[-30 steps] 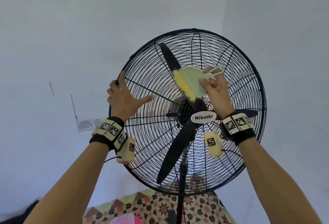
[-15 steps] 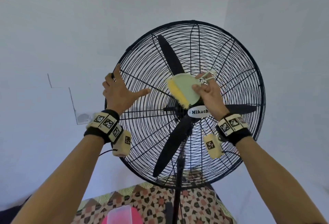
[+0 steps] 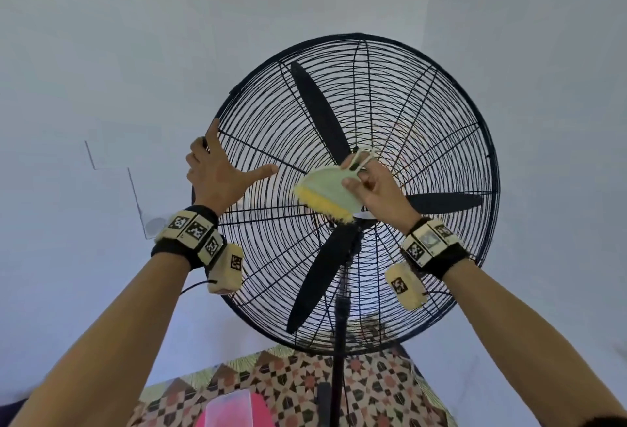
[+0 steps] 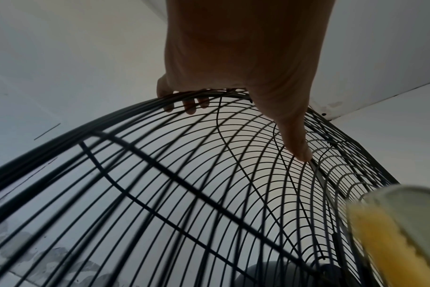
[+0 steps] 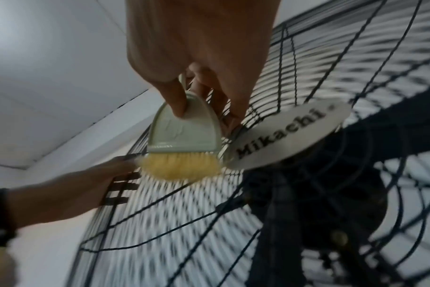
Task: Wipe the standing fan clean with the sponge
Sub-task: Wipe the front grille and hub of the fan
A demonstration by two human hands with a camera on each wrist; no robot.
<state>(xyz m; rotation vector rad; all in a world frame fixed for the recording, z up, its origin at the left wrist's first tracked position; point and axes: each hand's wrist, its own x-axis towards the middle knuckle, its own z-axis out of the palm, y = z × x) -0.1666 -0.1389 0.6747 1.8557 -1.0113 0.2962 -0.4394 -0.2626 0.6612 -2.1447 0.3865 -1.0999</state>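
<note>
A black standing fan (image 3: 407, 121) with a round wire grille, three blades and a white "Mikachi" badge (image 5: 287, 134) fills the head view. My right hand (image 3: 356, 177) pinches a small pale green hand brush (image 3: 325, 194) with yellow bristles, and the bristles (image 5: 182, 167) lie against the grille just left of the hub. My left hand (image 3: 234, 162) grips the grille's left rim. Its fingers (image 4: 189, 106) curl over the edge, and the thumb (image 4: 300, 147) stretches out across the wires. The brush (image 4: 393, 233) shows blurred in the left wrist view.
The fan's pole (image 3: 339, 342) runs down to a patterned tiled floor (image 3: 373, 389). A pink object (image 3: 230, 409) lies at the bottom edge. Pale walls meeting in a corner stand close behind the fan.
My right hand has swept the brush down and to the left across the grille, from above the hub to its left side. The left hand has kept its hold on the rim.
</note>
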